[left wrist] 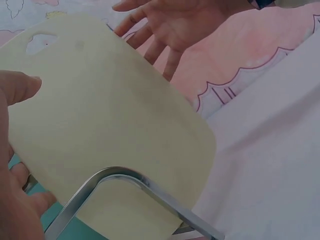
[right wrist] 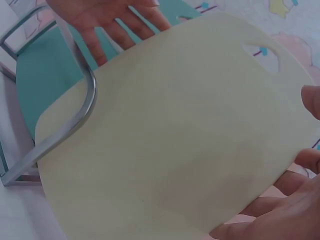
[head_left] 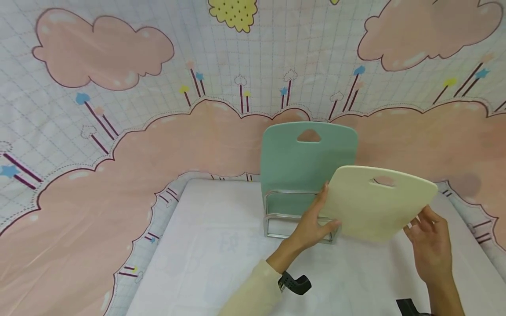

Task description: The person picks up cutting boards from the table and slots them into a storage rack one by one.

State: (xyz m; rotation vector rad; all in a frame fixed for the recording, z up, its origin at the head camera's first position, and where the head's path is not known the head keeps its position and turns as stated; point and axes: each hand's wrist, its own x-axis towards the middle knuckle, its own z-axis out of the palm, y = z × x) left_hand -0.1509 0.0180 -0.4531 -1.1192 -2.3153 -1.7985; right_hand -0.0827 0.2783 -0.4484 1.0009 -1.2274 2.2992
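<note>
A cream cutting board (head_left: 379, 204) with a handle slot leans to the right, lifted at an angle beside a metal rack (head_left: 290, 216). At its left edge my left hand (head_left: 310, 226) grips it, thumb across the front. My right hand (head_left: 431, 241) holds the opposite edge with its fingertips. In the left wrist view a metal bar (left wrist: 117, 172) of the rack crosses in front of the board's lower end. A green cutting board (head_left: 306, 162) stands upright in the rack; the cream board hides part of both.
Under the rack lies a white-covered table (head_left: 205, 245). Behind it hangs a patterned cloth (head_left: 221, 140) with pink clouds and grid lines. Black straps (head_left: 294, 283) sit on the wrists.
</note>
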